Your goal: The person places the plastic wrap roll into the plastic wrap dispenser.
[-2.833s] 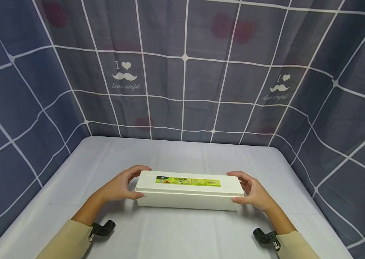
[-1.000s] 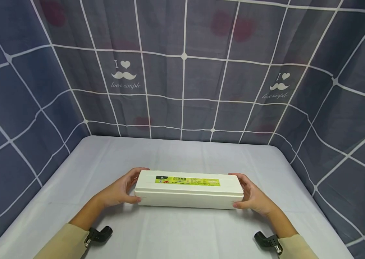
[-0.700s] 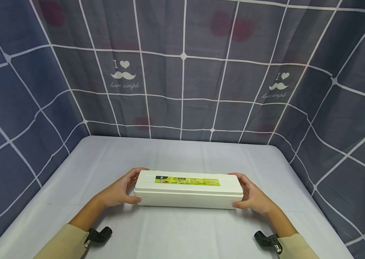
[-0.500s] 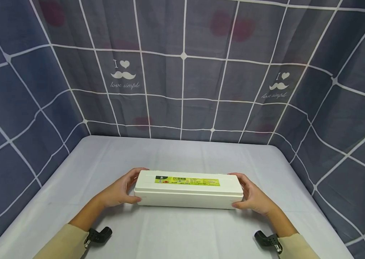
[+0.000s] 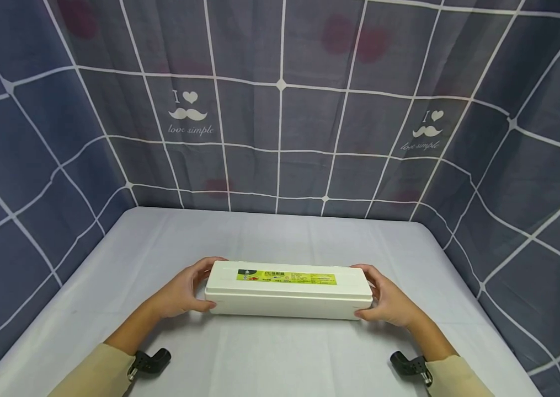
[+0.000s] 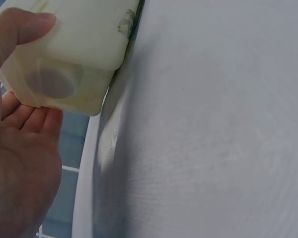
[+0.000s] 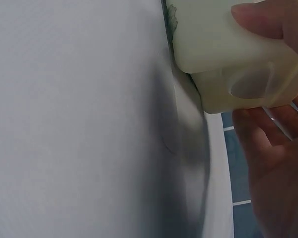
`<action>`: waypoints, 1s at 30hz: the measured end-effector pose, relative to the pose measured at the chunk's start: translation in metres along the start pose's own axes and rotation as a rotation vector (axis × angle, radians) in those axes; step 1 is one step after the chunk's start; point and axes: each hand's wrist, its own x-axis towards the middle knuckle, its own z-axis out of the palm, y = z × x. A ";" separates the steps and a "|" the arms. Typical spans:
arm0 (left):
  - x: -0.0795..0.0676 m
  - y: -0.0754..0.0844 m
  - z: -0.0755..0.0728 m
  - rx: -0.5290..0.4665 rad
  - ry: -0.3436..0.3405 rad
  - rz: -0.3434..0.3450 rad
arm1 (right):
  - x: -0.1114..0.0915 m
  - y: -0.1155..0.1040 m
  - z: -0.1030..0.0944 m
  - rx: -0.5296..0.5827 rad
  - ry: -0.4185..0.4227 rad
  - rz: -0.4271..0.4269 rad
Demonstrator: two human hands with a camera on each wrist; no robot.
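Note:
A long white cling film box [image 5: 284,306] lies on the table, its yellow-green label [image 5: 287,277] facing up. At its left end my left hand [image 5: 180,292] holds it, thumb on the front face and fingers behind. My right hand [image 5: 391,300] holds the right end in the same way. The left wrist view shows the box's end wall [image 6: 87,89] with a round recess or hole, beside the curled fingers. A similar round spot appears on the end wall [image 7: 213,94] in the right wrist view. The box's inside is hidden.
A white cloth covers the table [image 5: 280,358]. Dark blue-grey curtains [image 5: 280,121] with white grid lines surround it at the back and both sides. Black camera mounts sit at the left wrist [image 5: 153,361] and right wrist [image 5: 407,364].
Since the oldest frame both thumbs have slid slightly lower on the box's front, and both wrists have shifted a little. Over the last second the hands and box look almost still.

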 end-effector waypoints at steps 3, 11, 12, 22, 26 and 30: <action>0.000 0.000 0.000 0.022 0.020 0.002 | 0.001 0.000 0.001 -0.026 0.031 -0.025; 0.001 -0.006 0.002 0.069 0.069 0.074 | 0.002 -0.002 0.005 -0.060 0.085 -0.077; 0.001 -0.005 0.002 0.074 0.075 0.070 | 0.002 -0.002 0.005 -0.063 0.089 -0.078; 0.001 0.001 0.003 0.161 0.093 0.012 | 0.003 -0.003 0.005 -0.088 0.110 -0.077; 0.003 0.002 0.002 0.176 0.078 0.009 | 0.003 -0.003 0.005 -0.089 0.109 -0.074; 0.004 0.007 0.001 0.174 0.050 -0.002 | 0.002 -0.002 0.004 -0.099 0.100 -0.062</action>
